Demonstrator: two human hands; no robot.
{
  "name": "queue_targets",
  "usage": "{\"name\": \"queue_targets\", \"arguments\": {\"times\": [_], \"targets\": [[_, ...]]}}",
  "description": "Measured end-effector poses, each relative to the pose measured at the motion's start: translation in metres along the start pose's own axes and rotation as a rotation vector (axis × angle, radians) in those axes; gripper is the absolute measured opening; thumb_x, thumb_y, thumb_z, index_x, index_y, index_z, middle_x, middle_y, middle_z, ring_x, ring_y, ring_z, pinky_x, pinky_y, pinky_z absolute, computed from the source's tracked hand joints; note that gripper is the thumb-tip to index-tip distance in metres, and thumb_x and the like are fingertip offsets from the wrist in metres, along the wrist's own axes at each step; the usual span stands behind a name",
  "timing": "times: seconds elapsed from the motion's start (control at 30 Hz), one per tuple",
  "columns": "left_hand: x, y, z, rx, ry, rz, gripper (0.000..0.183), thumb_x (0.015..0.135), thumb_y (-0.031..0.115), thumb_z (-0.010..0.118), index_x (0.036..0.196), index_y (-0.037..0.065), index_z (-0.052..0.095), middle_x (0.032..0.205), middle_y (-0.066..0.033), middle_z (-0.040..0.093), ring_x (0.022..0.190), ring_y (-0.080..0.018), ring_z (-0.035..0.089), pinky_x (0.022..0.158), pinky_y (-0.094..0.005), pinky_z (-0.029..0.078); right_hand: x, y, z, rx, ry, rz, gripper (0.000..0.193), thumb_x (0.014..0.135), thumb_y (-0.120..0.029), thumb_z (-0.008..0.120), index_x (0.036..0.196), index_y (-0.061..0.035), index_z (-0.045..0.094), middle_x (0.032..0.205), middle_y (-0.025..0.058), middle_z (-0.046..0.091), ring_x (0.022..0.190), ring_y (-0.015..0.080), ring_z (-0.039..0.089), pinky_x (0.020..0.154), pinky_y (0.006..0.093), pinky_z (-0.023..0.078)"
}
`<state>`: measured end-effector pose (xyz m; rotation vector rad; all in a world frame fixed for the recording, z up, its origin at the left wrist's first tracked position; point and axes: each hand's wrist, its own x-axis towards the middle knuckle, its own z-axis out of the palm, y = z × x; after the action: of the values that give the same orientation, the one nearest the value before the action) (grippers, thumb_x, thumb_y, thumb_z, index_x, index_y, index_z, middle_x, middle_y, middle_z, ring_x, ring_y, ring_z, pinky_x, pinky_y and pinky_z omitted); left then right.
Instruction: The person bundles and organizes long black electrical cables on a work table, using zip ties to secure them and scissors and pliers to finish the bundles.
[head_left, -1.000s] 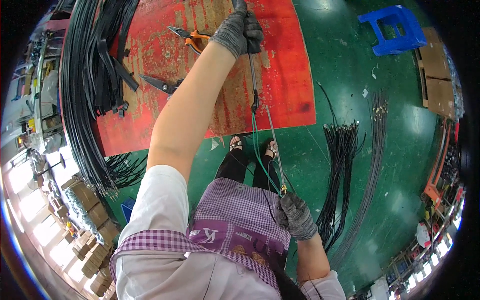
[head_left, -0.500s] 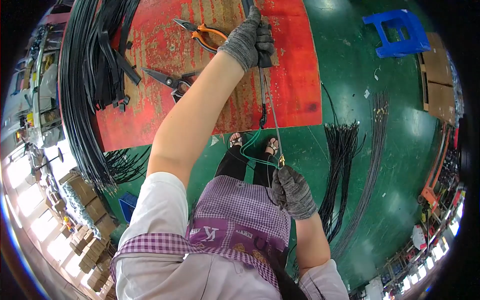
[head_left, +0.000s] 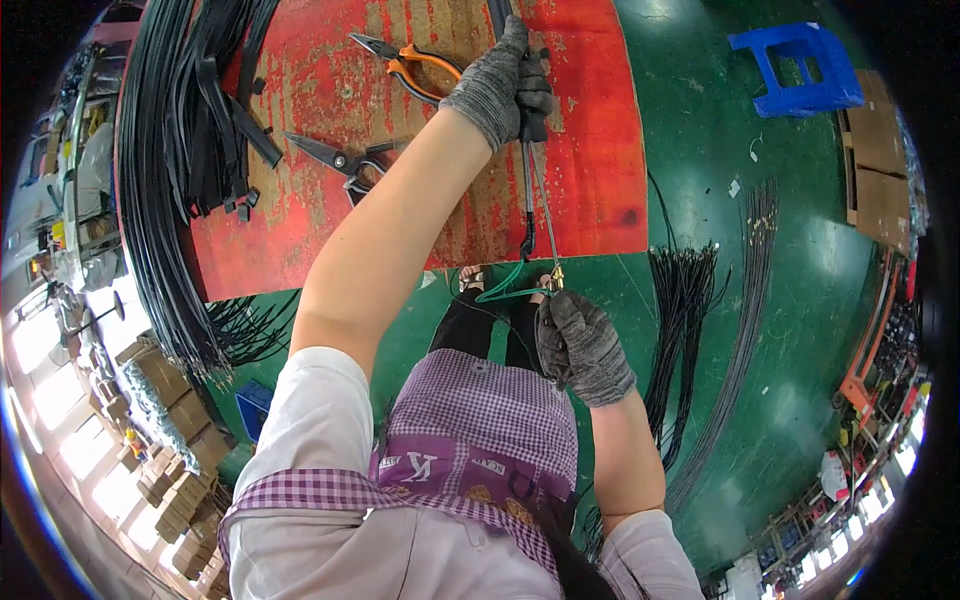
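My left hand (head_left: 503,92), in a grey knit glove, is wrapped round a flat black sleeve (head_left: 534,130) over the table. Two thin lengths, a dark one with a black end (head_left: 527,235) and a grey cable (head_left: 546,205), come out of the sleeve's near end. Just beyond the table's near edge, my right hand (head_left: 588,345), gloved alike, is closed round the cable's end, where a brass-coloured fitting (head_left: 556,278) shows past the fingers. A green cord (head_left: 498,294) loops from the dark length's black end to this fitting. The right fingertips are partly hidden.
Orange-handled pliers (head_left: 420,72) and black-bladed shears (head_left: 338,160) lie on the worn red table (head_left: 600,180). A thick bundle of black cables (head_left: 150,190) hangs over its left side. Right, more cable bundles (head_left: 680,300) lie on the green floor near a blue stool (head_left: 800,70).
My right hand has moved up toward the table edge with the brass fitting. The green cord's loop has become flatter. My left hand has stayed almost in place on the sleeve.
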<state>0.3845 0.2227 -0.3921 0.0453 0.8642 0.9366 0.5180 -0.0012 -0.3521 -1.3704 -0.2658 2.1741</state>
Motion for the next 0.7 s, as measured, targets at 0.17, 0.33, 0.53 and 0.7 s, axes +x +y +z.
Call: {"name": "queue_targets", "arguments": {"times": [0.17, 0.33, 0.53, 0.7], "targets": [[0.000, 0.001, -0.008, 0.002, 0.036, 0.015, 0.036, 0.075, 0.041, 0.052, 0.060, 0.012, 0.037, 0.046, 0.0044, 0.030, 0.036, -0.0073, 0.023, 0.032, -0.0209, 0.022, 0.006, 0.002, -0.002, -0.159, 0.003, -0.082, 0.022, 0.083, -0.026, 0.044, 0.072, -0.0077, 0.050, 0.054, -0.0027, 0.046, 0.041, 0.0064, 0.038, 0.039, 0.0182, 0.030], [-0.029, 0.008, 0.036, 0.090, 0.211, -0.083, 0.038, 0.081, 0.042, 0.041, 0.054, 0.016, 0.034, 0.042, 0.0030, 0.025, 0.034, -0.0098, 0.024, 0.033, -0.0245, 0.019, 0.006, -0.006, -0.004, -0.079, 0.003, -0.035, 0.020, 0.082, -0.024, 0.045, 0.073, -0.0074, 0.051, 0.055, -0.0024, 0.047, 0.044, 0.0066, 0.040, 0.044, 0.0185, 0.033], [-0.007, 0.013, 0.014, 0.035, 0.138, 0.011, 0.039, 0.079, 0.043, 0.044, 0.054, 0.015, 0.033, 0.043, 0.0028, 0.026, 0.035, -0.0104, 0.024, 0.033, -0.0253, 0.019, 0.015, -0.020, 0.005, -0.019, -0.040, 0.005, 0.021, 0.082, -0.025, 0.044, 0.071, -0.0077, 0.049, 0.053, -0.0027, 0.044, 0.042, 0.0064, 0.039, 0.041, 0.0196, 0.031], [-0.009, 0.008, 0.018, 0.150, 0.111, 0.012, 0.037, 0.078, 0.041, 0.047, 0.057, 0.014, 0.035, 0.045, 0.0033, 0.029, 0.035, -0.0093, 0.024, 0.033, -0.0238, 0.021, 0.021, -0.032, 0.014, -0.151, 0.002, -0.095, 0.023, 0.082, -0.028, 0.045, 0.069, -0.0091, 0.047, 0.051, -0.0035, 0.040, 0.038, 0.0060, 0.034, 0.036, 0.0199, 0.026]]}}
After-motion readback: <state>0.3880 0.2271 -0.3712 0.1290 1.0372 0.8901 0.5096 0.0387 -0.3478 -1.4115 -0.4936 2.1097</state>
